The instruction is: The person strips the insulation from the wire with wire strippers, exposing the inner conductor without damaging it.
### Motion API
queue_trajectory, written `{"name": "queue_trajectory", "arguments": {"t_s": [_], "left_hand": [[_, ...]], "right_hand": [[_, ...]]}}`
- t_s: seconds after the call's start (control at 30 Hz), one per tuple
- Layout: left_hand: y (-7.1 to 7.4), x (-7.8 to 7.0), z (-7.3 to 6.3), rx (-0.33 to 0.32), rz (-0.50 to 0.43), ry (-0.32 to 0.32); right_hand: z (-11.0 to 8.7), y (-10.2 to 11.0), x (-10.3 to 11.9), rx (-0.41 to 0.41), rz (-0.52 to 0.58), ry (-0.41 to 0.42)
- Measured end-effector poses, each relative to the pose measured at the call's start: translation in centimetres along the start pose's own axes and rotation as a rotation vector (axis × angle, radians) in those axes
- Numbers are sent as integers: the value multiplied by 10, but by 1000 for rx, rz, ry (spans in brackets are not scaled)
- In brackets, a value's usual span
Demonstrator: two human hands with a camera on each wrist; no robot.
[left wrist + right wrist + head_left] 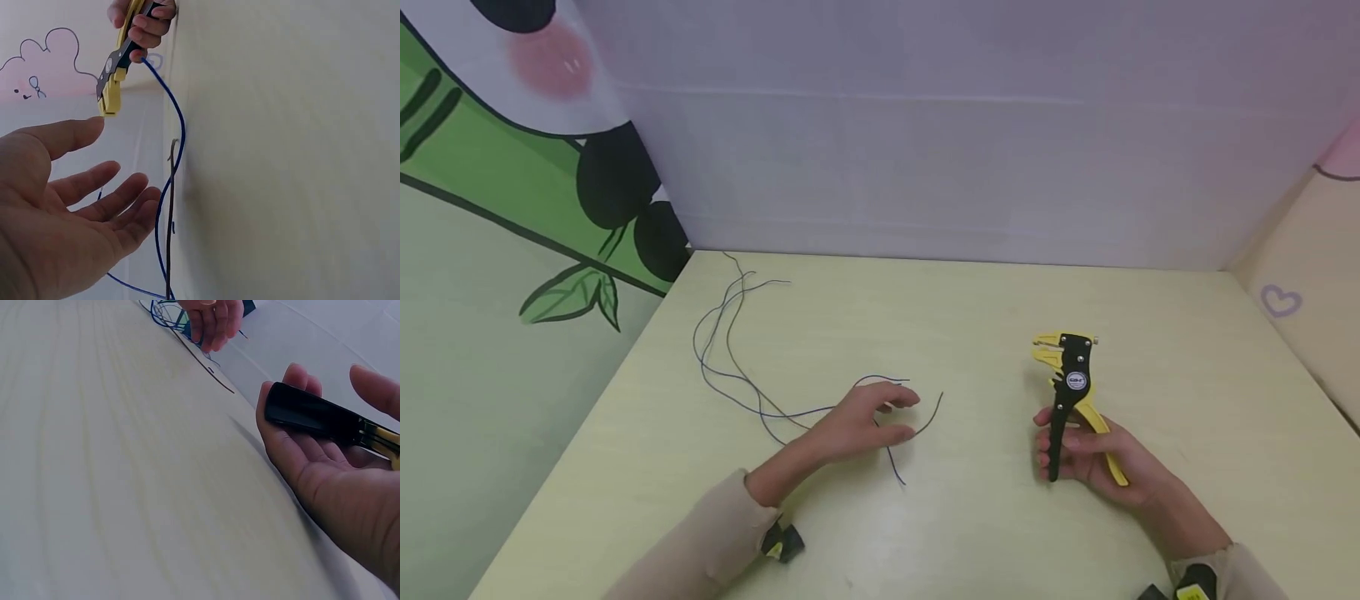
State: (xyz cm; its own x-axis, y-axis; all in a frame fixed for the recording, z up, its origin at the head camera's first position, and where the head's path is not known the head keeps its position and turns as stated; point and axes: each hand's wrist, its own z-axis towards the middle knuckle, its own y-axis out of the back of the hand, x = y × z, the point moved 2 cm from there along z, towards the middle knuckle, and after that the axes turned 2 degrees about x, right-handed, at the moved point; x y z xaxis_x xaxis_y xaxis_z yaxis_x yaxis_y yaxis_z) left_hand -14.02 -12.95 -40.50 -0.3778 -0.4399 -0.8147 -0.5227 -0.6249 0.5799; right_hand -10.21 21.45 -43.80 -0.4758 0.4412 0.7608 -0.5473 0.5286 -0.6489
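My left hand (pixel 865 421) hovers over several thin wires, fingers loosely bent and apart, gripping nothing. A blue wire (pixel 183 128) and a dark brown wire (pixel 169 231) run past its fingertips in the left wrist view. In the head view, the brown wire's end (pixel 934 414) pokes out beyond the thumb. On the right, my right hand (pixel 1088 467) holds a black and yellow wire stripper (pixel 1077 362) upright, jaws upward and pointing left. Its black handle (pixel 309 412) lies across the curled fingers in the right wrist view.
The loose wires (pixel 706 358) loop back toward the far left corner of the pale wooden table (pixel 955 533). A plain lilac backdrop (pixel 925 175) rises behind the table. Cartoon-printed panels (pixel 497 225) flank the left side.
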Motion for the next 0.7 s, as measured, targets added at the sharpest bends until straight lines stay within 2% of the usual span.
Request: {"name": "queue_trajectory", "arguments": {"t_s": [0.23,0.3,0.4,0.7], "left_hand": [[-8,-1,1,-75,8,91],[-10,1,2,-95,1,107],[-13,2,2,-126,0,107],[-21,2,1,-199,5,87]], "right_hand": [[0,-4,3,56,16,10],[0,-5,3,51,9,7],[0,-6,4,70,9,13],[0,-8,4,64,7,9]]}}
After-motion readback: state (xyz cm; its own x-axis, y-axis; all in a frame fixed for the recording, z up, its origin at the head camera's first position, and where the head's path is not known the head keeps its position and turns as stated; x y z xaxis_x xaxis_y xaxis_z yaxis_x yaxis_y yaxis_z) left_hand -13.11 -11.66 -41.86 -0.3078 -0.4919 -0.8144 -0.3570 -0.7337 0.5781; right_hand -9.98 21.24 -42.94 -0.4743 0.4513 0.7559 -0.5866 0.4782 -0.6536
